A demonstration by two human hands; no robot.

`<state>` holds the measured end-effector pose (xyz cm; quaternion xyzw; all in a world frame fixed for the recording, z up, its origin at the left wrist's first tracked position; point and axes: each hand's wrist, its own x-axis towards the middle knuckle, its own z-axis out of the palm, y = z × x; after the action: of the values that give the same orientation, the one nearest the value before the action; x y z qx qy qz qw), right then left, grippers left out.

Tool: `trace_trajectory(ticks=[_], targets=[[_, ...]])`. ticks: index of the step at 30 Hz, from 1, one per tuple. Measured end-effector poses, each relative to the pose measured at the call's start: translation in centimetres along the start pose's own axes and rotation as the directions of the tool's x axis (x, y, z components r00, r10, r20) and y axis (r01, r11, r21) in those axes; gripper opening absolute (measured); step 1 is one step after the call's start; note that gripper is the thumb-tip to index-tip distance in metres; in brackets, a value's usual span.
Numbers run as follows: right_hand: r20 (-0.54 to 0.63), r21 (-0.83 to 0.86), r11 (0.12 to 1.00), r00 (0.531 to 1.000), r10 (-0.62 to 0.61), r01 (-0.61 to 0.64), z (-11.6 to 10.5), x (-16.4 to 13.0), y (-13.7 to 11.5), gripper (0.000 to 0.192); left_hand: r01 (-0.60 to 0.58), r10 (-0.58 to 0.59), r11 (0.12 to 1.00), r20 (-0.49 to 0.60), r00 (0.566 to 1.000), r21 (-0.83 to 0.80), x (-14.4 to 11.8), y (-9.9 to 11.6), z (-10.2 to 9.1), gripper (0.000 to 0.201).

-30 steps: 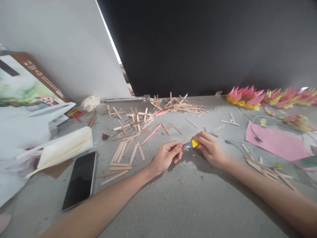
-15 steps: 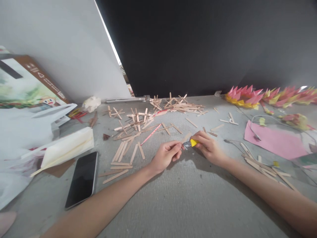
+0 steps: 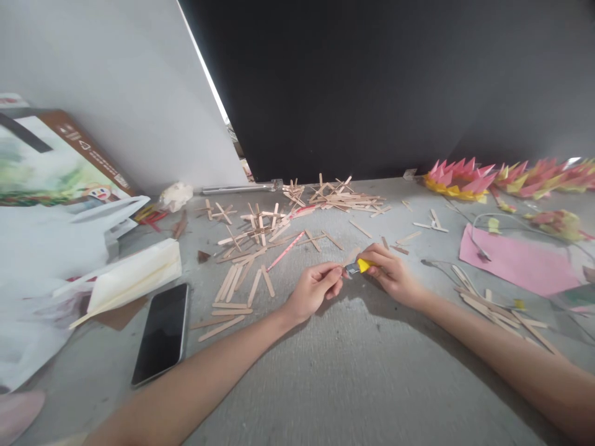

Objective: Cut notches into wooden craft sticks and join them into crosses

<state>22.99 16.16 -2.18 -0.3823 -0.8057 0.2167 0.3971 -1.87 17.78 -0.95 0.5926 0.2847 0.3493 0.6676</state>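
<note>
Yellow utility knife (image 3: 361,266) sits pinched in my right hand (image 3: 393,275), low over the grey table (image 3: 325,371). My left hand (image 3: 313,290) pinches a small piece at the blade tip; I cannot tell what it is. Craft sticks (image 3: 260,241) lie scattered beyond, a phone (image 3: 162,333) left, pink paper (image 3: 515,263) right.

Matt wooden sticks (image 3: 242,282), glossy phone (image 3: 162,332)

grey table (image 3: 325,371), black wall (image 3: 395,80)
</note>
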Motion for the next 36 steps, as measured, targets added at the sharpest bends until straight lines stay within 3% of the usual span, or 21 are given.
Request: trace_trajectory(ticks=[36], targets=[[-0.013, -0.02, 1.0, 1.0, -0.013, 0.013, 0.06, 0.1, -0.5, 0.027, 0.002, -0.002, 1.0, -0.02, 1.0, 0.02, -0.16, 0.1, 0.71, 0.047]])
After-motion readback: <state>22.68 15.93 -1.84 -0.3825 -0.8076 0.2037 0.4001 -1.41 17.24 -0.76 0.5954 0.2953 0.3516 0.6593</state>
